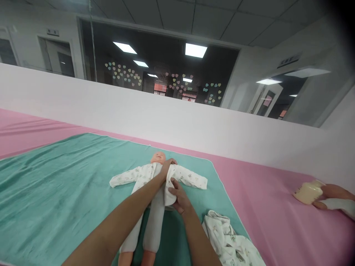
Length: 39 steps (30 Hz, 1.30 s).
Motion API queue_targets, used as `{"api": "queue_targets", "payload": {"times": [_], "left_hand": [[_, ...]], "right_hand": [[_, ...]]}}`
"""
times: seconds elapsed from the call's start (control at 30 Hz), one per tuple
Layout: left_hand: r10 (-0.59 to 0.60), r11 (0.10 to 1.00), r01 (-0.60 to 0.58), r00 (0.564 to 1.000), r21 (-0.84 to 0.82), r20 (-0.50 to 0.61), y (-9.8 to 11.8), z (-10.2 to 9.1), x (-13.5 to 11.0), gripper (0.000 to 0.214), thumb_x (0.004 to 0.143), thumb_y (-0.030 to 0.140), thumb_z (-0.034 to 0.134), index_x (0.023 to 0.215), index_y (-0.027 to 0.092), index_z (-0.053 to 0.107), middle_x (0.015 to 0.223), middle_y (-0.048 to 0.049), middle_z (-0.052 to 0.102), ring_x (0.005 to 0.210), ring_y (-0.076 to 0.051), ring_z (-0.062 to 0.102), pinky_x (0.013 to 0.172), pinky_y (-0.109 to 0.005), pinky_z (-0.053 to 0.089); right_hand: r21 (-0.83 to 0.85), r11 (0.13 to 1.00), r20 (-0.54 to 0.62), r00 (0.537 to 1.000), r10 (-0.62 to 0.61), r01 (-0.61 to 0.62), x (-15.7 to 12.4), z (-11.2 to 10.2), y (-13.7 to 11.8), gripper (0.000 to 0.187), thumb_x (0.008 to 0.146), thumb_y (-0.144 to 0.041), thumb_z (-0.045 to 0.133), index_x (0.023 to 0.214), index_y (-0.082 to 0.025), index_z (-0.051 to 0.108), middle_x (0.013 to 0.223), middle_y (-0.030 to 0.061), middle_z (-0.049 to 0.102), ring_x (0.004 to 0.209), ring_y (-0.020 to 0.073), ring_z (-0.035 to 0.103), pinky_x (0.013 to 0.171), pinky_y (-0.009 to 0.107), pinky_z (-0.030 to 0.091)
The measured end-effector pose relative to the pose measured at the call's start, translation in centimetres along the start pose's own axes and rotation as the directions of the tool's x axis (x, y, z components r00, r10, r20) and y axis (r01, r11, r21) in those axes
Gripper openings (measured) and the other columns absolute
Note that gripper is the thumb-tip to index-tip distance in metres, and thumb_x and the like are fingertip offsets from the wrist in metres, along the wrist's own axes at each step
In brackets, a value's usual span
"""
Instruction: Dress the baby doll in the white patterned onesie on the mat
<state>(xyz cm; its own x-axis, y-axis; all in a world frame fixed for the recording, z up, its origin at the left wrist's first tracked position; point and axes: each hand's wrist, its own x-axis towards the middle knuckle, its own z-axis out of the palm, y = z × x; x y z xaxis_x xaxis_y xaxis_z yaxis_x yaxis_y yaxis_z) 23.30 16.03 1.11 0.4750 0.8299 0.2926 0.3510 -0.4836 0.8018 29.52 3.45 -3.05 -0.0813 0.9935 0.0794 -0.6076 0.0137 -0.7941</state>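
A baby doll (158, 158) lies on its back, head away from me, in white trousers (154, 218). It wears a white printed baby jacket (191, 178), its sleeves spread to both sides. My left hand (168, 166) reaches across the doll's body, its fingers closed over the jacket near the neck and shoulder. Lower down, my right hand (179, 195) pinches the edge of the jacket's front panel, on the right side of the doll's torso. The left hand and forearm cover part of the doll's chest.
A crumpled white printed garment (230, 242) lies right of the doll on the green cloth (69, 177). Pink covering (266, 199) surrounds the cloth. Far right, a pale yellow bottle (307, 192) touches skin-toned limbs whose owner I cannot tell. A white wall (166, 118) with windows stands behind.
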Motion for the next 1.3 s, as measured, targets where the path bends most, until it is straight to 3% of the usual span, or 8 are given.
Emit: {"api": "queue_targets", "payload": {"times": [0.13, 0.23, 0.33, 0.47, 0.7, 0.83, 1.07, 1.3], "left_hand": [[0.070, 0.997, -0.070, 0.998, 0.044, -0.005, -0.7, -3.8, -0.1, 0.019, 0.067, 0.011, 0.038, 0.074, 0.015, 0.056, 0.068, -0.0018, 0.058, 0.068, -0.015, 0.054, 0.066, -0.027, 0.042], [0.132, 0.983, -0.137, 0.990, 0.122, 0.042, -1.0, -6.8, -1.1, 0.018, 0.061, 0.010, 0.044, 0.071, 0.016, 0.058, 0.067, -0.0009, 0.056, 0.067, -0.015, 0.051, 0.066, -0.027, 0.041], [0.179, 0.966, -0.194, 0.979, 0.171, 0.099, -0.7, -8.9, -2.4, 0.023, 0.063, 0.010, 0.046, 0.078, 0.018, 0.062, 0.079, -0.0022, 0.060, 0.075, -0.016, 0.052, 0.069, -0.026, 0.040], [0.212, 0.843, -0.284, 0.956, 0.458, 0.203, -0.3, -10.3, -4.0, 0.036, 0.066, 0.005, 0.042, 0.089, 0.021, 0.065, 0.091, -0.0037, 0.061, 0.091, -0.019, 0.052, 0.077, -0.026, 0.040], [0.149, 0.703, -0.186, 0.982, 0.686, 0.113, -0.7, -12.3, -6.5, 0.022, 0.073, 0.006, 0.041, 0.070, 0.017, 0.060, 0.089, -0.0085, 0.055, 0.091, -0.023, 0.049, 0.076, -0.035, 0.038], [0.111, 0.716, -0.119, 0.992, 0.688, 0.057, -1.4, -13.7, -10.3, 0.022, 0.079, 0.011, 0.037, 0.085, 0.019, 0.058, 0.099, -0.0070, 0.053, 0.090, -0.020, 0.051, 0.072, -0.031, 0.039], [-0.118, 0.955, 0.096, 0.991, 0.280, 0.063, -3.8, -12.1, -20.5, 0.046, 0.076, 0.047, 0.052, 0.114, 0.023, 0.042, 0.106, -0.0032, 0.053, 0.076, -0.015, 0.055, 0.061, -0.026, 0.039], [-0.067, 0.912, 0.099, 0.993, 0.399, -0.094, -1.5, -10.9, -21.0, 0.023, 0.088, 0.036, 0.031, 0.076, 0.020, 0.042, 0.067, -0.0001, 0.051, 0.060, -0.015, 0.047, 0.052, -0.025, 0.026]], "right_hand": [[-0.072, 0.997, 0.150, 0.989, -0.001, 0.012, 0.0, 1.5, 0.6, 0.038, 0.062, -0.019, 0.070, 0.095, -0.024, 0.052, 0.092, -0.0010, 0.058, 0.071, 0.0124, 0.057, 0.062, 0.024, 0.046], [-0.294, 0.950, 0.079, 0.993, -0.083, 0.102, 0.4, 1.5, 0.6, 0.032, 0.067, -0.025, 0.064, 0.096, -0.022, 0.051, 0.095, 0.0021, 0.056, 0.074, 0.0150, 0.054, 0.062, 0.027, 0.044], [-0.712, 0.661, 0.029, 0.951, -0.306, 0.235, 0.5, 1.5, 0.5, 0.011, 0.074, -0.028, 0.055, 0.075, -0.019, 0.050, 0.071, -0.0015, 0.048, 0.062, 0.0121, 0.044, 0.056, 0.024, 0.035], [-0.921, 0.188, 0.230, 0.865, -0.446, 0.342, -0.5, 3.5, 0.9, 0.019, 0.081, -0.027, 0.045, 0.064, -0.019, 0.044, 0.062, -0.0037, 0.038, 0.056, 0.0106, 0.034, 0.054, 0.023, 0.027], [-0.904, -0.136, 0.427, 0.833, -0.352, 0.406, -4.4, 9.4, 4.0, 0.010, 0.083, -0.018, 0.045, 0.083, -0.020, 0.055, 0.080, 0.0018, 0.056, 0.080, 0.0165, 0.049, 0.073, 0.030, 0.034], [-0.875, -0.092, 0.479, 0.827, -0.294, 0.475, -7.1, 8.5, 4.3, 0.015, 0.085, -0.019, 0.045, 0.092, -0.024, 0.057, 0.086, 0.0019, 0.059, 0.086, 0.0178, 0.051, 0.081, 0.034, 0.036], [-0.975, -0.065, 0.221, 0.891, -0.398, 0.213, -8.7, 2.2, 2.2, 0.034, 0.083, -0.038, 0.051, 0.115, -0.026, 0.050, 0.111, 0.0075, 0.054, 0.102, 0.0249, 0.049, 0.084, 0.039, 0.040], [-0.963, -0.190, 0.253, 0.882, -0.398, 0.190, -8.0, 5.0, 2.9, 0.024, 0.091, -0.029, 0.034, 0.082, -0.022, 0.055, 0.078, 0.0036, 0.053, 0.075, 0.0183, 0.051, 0.066, 0.030, 0.038]]}}
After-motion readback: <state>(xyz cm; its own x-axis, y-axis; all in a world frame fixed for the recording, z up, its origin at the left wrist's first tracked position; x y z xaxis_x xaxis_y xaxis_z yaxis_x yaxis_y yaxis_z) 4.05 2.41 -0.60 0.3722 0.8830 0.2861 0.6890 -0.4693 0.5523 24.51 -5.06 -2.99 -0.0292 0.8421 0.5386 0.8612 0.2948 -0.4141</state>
